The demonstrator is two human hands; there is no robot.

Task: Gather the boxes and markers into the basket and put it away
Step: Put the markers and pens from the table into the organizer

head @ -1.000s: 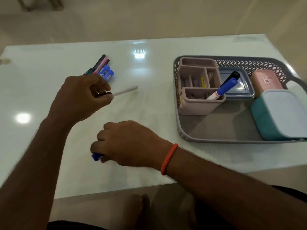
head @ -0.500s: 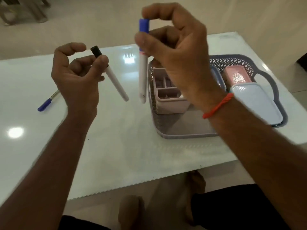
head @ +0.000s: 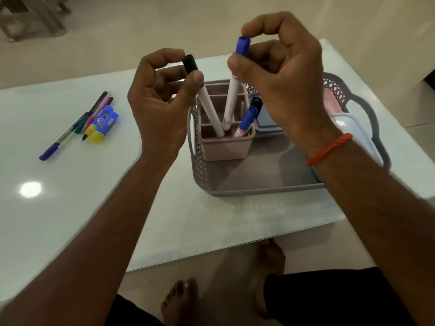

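My left hand (head: 160,102) pinches a white marker with a black cap (head: 207,102). My right hand (head: 282,76) pinches a white marker with a blue cap (head: 231,100). Both markers point down, their lower ends inside the front compartment of the pink organiser (head: 226,147). Two more markers, one blue-capped (head: 247,120) and one black-capped (head: 256,104), stand in the organiser's right side. The organiser sits in the left part of the grey lattice basket (head: 259,189). Boxes lie in the basket: a grey-blue one (head: 268,130), a pink one (head: 332,102) and a light one (head: 357,135), partly hidden by my right arm.
On the white table (head: 70,196), to the left, lie several pens (head: 77,128) and two blue glue sticks with yellow caps (head: 101,124). The table's front edge runs just above my bare feet (head: 181,300).
Both hands have carried their markers right and down, over the basket, and the marker ends now sit inside the organiser. The view has shifted, bringing the pens and glue sticks back into sight.
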